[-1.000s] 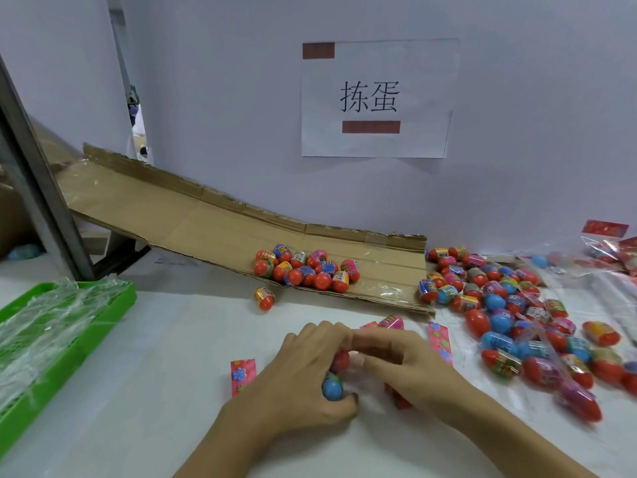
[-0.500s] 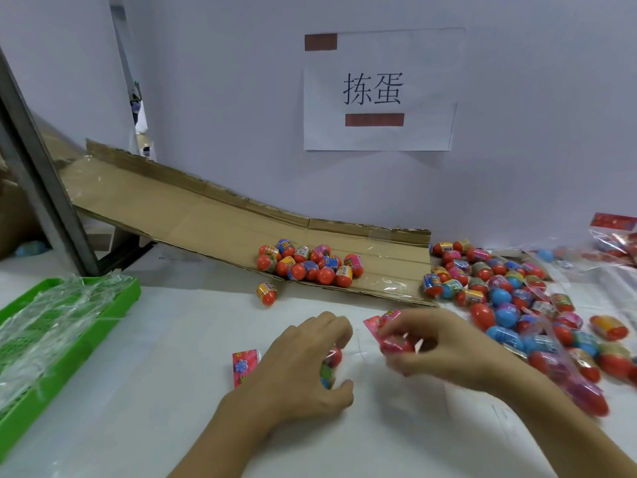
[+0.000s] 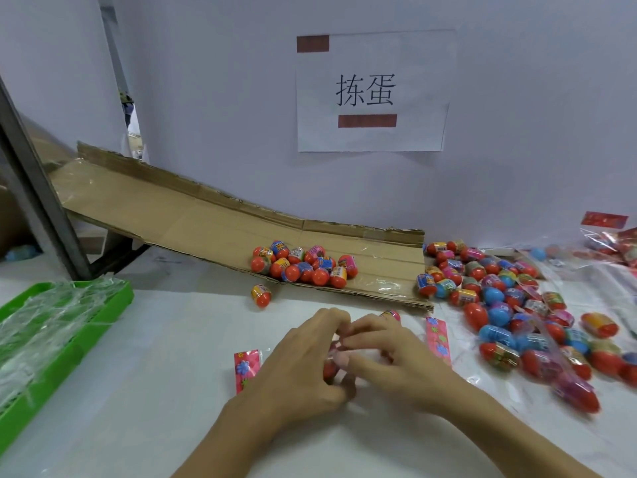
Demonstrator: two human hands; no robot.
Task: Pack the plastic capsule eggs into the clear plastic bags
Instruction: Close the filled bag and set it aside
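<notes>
Left hand [image 3: 303,367] and right hand [image 3: 389,357] together low on the white surface [image 3: 155,391], fingers [image 3: 331,322] curled, pinching what looks like a bag holding a red egg [image 3: 331,369], mostly hidden. Pink bag header [image 3: 245,367] just left of the hands, another [image 3: 437,339] just right. Egg cluster [image 3: 305,262] on the cardboard ramp [image 3: 179,215], one stray egg [image 3: 261,295] below its edge. Loose egg pile [image 3: 510,305] at right. Green tray [image 3: 69,343] at left.
</notes>
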